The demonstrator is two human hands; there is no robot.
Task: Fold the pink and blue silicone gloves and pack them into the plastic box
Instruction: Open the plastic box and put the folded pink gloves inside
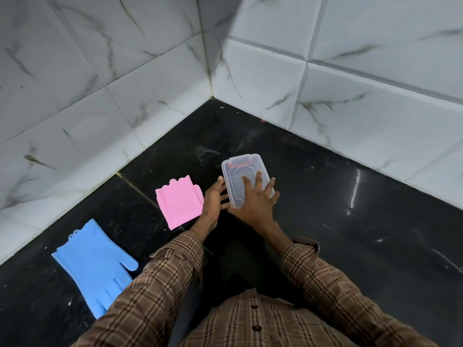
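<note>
A clear plastic box (238, 169) with its lid on and a red latch at the far end lies on the black counter. My right hand (255, 201) rests flat on the lid with the fingers spread. My left hand (214, 199) touches the box's left side, thumb at the near corner. The pink glove (179, 204) lies folded into a rough square just left of my left hand. The blue glove (94, 266) lies flat and unfolded at the near left, fingers pointing toward me, partly hidden by my left sleeve.
The black stone counter (350, 234) meets white marble-tiled walls (100, 96) in a corner behind the box. A seam in the counter runs diagonally under the pink glove. My checked sleeves fill the bottom of the view.
</note>
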